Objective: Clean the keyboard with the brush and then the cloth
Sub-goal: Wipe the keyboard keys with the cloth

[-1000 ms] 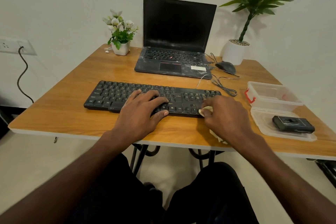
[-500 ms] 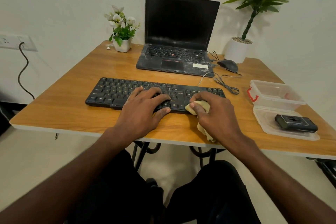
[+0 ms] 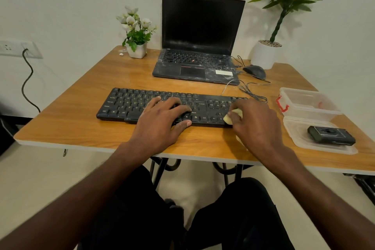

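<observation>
A black keyboard (image 3: 129,103) lies across the middle of the wooden table (image 3: 81,128). My left hand (image 3: 160,122) rests flat on its middle keys with the fingers spread, steadying it. My right hand (image 3: 255,124) grips a pale yellow cloth (image 3: 233,116) and presses it on the keyboard's right end, near the arrow keys. Most of the cloth is hidden under that hand. No brush is in sight.
An open black laptop (image 3: 198,46) stands behind the keyboard, with a mouse (image 3: 254,71) and loose cables (image 3: 251,92) to its right. A clear plastic box (image 3: 304,101) and its lid (image 3: 328,146) holding a small black device (image 3: 330,135) sit at the right. A small flower pot (image 3: 137,46) and a tall potted plant (image 3: 265,53) stand at the back.
My right hand slid the cloth left along the keyboard's right part, then back right to the end keys. My left hand stayed on the middle keys.
</observation>
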Demonstrator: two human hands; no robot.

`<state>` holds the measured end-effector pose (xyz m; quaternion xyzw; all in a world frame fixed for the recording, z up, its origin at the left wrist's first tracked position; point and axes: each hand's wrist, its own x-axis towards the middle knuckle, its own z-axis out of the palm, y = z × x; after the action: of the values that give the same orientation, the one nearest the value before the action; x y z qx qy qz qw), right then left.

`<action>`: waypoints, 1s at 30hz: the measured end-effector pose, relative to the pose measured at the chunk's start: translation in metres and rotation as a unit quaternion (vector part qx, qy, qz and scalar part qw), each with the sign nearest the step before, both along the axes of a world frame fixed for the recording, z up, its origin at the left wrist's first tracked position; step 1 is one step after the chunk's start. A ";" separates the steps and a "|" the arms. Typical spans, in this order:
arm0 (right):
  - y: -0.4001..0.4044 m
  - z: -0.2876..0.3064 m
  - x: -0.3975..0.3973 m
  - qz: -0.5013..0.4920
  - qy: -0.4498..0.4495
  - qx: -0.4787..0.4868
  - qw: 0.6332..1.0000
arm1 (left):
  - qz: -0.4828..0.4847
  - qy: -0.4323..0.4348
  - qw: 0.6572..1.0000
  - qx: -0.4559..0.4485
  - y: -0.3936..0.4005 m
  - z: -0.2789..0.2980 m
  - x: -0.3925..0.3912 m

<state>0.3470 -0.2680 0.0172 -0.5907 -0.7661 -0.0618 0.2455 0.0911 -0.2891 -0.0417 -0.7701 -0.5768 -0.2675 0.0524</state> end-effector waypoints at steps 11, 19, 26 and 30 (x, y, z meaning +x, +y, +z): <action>0.014 -0.006 0.004 0.027 -0.048 -0.029 0.998 | -0.004 0.010 1.000 -0.001 -0.002 0.003 0.003; 0.011 -0.004 0.009 0.176 -0.054 -0.064 0.981 | 0.009 0.008 1.000 -0.009 -0.006 0.005 0.006; 0.017 0.004 0.034 0.065 -0.011 -0.028 0.997 | 0.013 -0.010 1.000 -0.009 -0.006 0.006 0.002; 0.007 -0.005 0.026 0.168 -0.019 -0.034 0.985 | 0.026 0.007 1.000 0.000 -0.008 0.005 0.006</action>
<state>0.3727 -0.2607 0.0127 -0.4606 -0.8604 -0.0046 0.2179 0.0972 -0.2974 -0.0368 -0.7564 -0.5966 -0.2607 0.0630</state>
